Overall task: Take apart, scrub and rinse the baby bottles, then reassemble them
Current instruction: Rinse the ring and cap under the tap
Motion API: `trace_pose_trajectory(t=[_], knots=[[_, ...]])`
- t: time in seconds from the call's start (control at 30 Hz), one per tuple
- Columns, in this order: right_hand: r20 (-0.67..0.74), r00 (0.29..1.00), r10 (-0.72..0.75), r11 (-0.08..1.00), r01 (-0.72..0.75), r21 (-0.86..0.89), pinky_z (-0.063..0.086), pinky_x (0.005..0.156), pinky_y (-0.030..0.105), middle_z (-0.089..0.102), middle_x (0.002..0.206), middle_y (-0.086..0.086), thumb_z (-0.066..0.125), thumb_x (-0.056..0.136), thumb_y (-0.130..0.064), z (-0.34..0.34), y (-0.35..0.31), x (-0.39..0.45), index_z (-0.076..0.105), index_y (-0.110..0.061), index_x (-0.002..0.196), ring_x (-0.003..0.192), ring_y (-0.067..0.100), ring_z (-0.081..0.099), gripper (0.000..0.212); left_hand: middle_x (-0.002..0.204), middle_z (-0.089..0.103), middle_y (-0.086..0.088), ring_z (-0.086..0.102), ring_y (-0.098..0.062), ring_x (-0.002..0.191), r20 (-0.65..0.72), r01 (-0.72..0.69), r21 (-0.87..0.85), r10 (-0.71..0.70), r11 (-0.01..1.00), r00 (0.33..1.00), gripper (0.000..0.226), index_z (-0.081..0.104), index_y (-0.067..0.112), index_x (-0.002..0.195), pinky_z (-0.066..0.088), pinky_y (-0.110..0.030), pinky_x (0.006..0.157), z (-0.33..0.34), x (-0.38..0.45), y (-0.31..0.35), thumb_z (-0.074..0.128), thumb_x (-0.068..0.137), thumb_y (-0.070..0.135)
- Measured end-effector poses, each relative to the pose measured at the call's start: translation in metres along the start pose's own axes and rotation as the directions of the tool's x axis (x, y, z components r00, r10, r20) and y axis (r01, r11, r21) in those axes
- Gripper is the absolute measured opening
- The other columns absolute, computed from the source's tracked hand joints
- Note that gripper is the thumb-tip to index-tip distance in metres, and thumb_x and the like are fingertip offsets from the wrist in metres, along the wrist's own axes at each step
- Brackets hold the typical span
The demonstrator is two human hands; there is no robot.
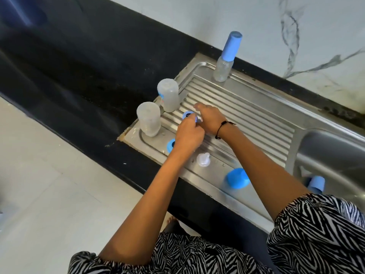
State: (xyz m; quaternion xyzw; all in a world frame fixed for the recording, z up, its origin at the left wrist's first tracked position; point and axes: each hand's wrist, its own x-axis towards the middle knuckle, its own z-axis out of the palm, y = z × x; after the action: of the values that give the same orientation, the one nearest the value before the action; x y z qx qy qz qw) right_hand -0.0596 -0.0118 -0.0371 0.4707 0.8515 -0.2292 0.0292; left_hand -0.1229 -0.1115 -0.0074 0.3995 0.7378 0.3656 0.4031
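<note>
Two clear bottle bodies (149, 119) (168, 97) stand upside down at the left end of the ribbed steel drainboard (246, 119). My left hand (188, 135) and my right hand (210, 120) meet over the ribs and together hold a blue screw ring (189, 115); my left fingers curl round it. What my right fingers grip is hidden. A second blue ring (170, 145) lies beside my left wrist. A clear teat (204, 159) sits upright near the front edge, with a blue cap (237, 177) to its right. One assembled capped bottle (226, 58) stands at the back.
The sink basin (335, 155) opens on the right, with another pale blue cap (316, 183) lying in it. Black countertop (79, 76) runs to the left and a white marbled wall (256, 26) rises behind. Pale floor tiles lie below the counter's edge.
</note>
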Motion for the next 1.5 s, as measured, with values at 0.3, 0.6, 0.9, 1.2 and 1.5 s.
trace_pose_trajectory(t=[0.3,0.6,0.9,1.2,1.5], knots=[[-0.273,0.951,0.146,0.972,-0.087,0.217,0.037,0.084,0.020,0.065,0.118,0.008,0.045,0.088,0.000,-0.039,0.086,-0.104,0.063,-0.012,0.117,0.111,0.024,0.057,0.036,0.120,0.063,-0.007,0.056,-0.021,0.113,0.100,-0.216,-0.024,0.217,0.976,0.971,0.033,0.061,0.009,0.119,0.043,-0.032,0.097,0.080,-0.019,0.054,0.047,0.090,0.004],[-0.282,0.865,0.416,0.863,-0.277,0.423,0.036,0.082,0.020,0.069,0.107,0.010,0.049,0.086,0.002,-0.028,0.242,-0.220,0.069,-0.008,0.108,0.105,0.026,0.059,0.031,0.113,0.068,-0.004,0.060,-0.017,0.107,0.348,-0.202,0.004,0.188,0.979,0.918,0.030,0.069,0.012,0.105,0.044,-0.025,0.092,0.235,-0.057,0.079,0.044,0.091,0.002],[-0.091,0.820,0.565,0.778,-0.493,0.389,0.041,0.094,0.028,0.065,0.117,0.013,0.046,0.089,-0.003,0.006,0.378,-0.248,0.068,-0.009,0.103,0.112,0.031,0.057,0.026,0.111,0.068,-0.009,0.061,-0.020,0.107,0.361,0.014,0.043,-0.028,0.999,0.932,0.019,0.069,0.013,0.090,0.045,-0.026,0.092,0.358,-0.056,0.062,0.052,0.092,0.004],[-0.083,0.921,0.382,0.924,-0.382,0.010,0.039,0.093,0.036,0.060,0.116,0.013,0.050,0.091,-0.019,0.022,0.435,-0.180,0.060,-0.013,0.116,0.115,0.032,0.044,0.028,0.095,0.062,-0.007,0.055,-0.017,0.092,0.368,0.149,0.043,-0.155,0.988,0.917,0.017,0.062,0.014,0.085,0.045,-0.035,0.090,0.419,-0.022,0.056,0.050,0.093,0.004],[0.002,0.961,0.277,0.953,-0.274,-0.129,0.037,0.093,0.038,0.058,0.115,0.015,0.049,0.091,-0.025,0.046,0.451,-0.141,0.060,-0.016,0.111,0.117,0.031,0.045,0.025,0.089,0.062,-0.004,0.057,-0.021,0.093,0.347,0.247,0.028,-0.242,0.969,0.906,0.025,0.061,0.023,0.073,0.046,-0.037,0.092,0.436,-0.001,0.039,0.053,0.092,0.009]])
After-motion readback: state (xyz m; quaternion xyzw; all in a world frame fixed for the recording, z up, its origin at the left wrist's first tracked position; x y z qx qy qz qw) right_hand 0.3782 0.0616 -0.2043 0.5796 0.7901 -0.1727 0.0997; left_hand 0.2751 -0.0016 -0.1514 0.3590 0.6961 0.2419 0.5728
